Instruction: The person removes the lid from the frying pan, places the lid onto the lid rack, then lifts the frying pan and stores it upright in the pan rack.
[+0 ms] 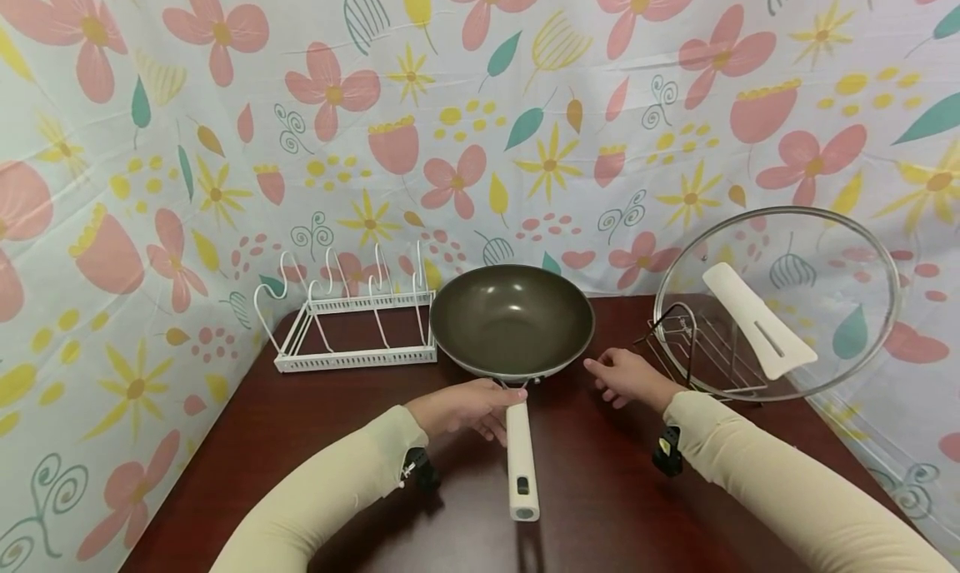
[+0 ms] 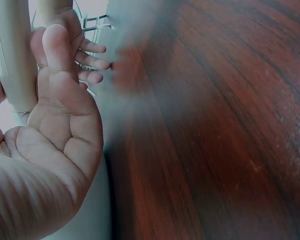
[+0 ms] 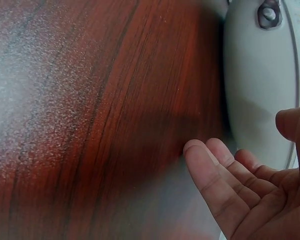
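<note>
A wok with a dark inside and pale outside stands on the table, its cream handle pointing toward me. My left hand is at the handle's base. Its thumb lies across the handle's top, and its other fingers are loosely bent on the left side, not wrapped round it. In the left wrist view the handle passes between thumb and fingers. My right hand hovers by the wok's right side with relaxed fingers. The right wrist view shows its fingers beside the pale wok wall, holding nothing.
A white wire rack stands left of the wok. On the right, a dark wire rack holds an upright glass lid with a cream handle. The dark red table meets a floral curtain behind.
</note>
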### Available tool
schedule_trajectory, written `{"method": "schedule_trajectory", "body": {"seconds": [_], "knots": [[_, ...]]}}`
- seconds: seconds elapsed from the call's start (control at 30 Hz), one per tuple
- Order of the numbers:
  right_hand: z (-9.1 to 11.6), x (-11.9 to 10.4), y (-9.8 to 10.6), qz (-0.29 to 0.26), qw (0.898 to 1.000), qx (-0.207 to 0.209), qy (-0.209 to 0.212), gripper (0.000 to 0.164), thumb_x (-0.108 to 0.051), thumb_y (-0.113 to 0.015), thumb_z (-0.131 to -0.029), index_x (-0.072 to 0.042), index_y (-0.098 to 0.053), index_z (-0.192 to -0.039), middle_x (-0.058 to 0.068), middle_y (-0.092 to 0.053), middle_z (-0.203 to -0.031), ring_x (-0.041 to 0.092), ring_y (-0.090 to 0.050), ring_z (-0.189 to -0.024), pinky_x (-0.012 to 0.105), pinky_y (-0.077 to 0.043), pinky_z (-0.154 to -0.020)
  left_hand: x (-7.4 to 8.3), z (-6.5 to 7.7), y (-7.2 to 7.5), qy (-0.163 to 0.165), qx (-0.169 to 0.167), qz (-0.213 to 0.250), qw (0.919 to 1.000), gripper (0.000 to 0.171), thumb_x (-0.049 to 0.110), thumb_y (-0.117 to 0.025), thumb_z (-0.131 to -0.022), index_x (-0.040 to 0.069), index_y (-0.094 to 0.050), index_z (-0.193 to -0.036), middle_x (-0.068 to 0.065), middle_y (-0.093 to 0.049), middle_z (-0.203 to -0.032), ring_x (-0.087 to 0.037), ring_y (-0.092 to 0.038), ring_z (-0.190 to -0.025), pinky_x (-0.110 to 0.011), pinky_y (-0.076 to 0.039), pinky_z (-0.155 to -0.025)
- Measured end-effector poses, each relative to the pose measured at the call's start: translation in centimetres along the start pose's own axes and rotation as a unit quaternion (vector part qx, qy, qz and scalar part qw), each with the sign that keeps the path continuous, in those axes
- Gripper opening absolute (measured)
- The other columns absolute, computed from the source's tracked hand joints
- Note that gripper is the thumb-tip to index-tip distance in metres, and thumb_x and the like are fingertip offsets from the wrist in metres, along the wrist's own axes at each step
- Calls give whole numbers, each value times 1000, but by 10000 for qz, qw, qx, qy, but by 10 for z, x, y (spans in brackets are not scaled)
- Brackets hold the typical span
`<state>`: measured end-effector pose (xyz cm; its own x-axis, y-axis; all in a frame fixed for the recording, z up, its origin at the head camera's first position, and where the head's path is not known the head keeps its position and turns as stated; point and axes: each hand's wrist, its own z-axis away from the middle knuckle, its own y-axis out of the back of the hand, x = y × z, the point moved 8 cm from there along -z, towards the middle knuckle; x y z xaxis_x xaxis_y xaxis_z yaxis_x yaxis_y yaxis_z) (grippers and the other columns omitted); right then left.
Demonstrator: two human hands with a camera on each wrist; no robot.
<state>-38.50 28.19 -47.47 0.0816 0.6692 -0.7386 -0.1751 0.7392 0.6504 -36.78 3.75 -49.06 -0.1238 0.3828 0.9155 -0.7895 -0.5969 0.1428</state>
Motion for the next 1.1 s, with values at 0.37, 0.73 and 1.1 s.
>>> {"method": "schedule_trajectory", "body": {"seconds": [0.37,0.73,1.1], "knots": [[7,-3,-5,-17,9999,-152,-29,53,-38,-52,-105,12,-50,-125,21,-68,-99,26,-71,-80,41,-60,-66,-1,-1,1,52,12,30,10000,43,48,-52,-103,10,-66,-89,-7,-72,-74,-17,-69,-62,-28,-50,-58],[12,-5,-11,-367,9989,-278,-123,57,-38,-51,-106,14,-47,-128,24,-68,-102,30,-71,-84,44,-60,-69,1,-1,1,69,1,152,9999,41,46,-53,-103,11,-65,-86,-6,-72,-74,-16,-68,-60,-27,-50,-57],[29,-16,-35,-1836,9773,-953,-467,68,-44,-51,-105,16,-40,-135,29,-67,-111,36,-72,-92,47,-60,-76,-3,-2,2,92,108,221,9997,41,48,-54,-102,12,-66,-87,-6,-72,-75,-16,-68,-61,-28,-50,-57]]}}
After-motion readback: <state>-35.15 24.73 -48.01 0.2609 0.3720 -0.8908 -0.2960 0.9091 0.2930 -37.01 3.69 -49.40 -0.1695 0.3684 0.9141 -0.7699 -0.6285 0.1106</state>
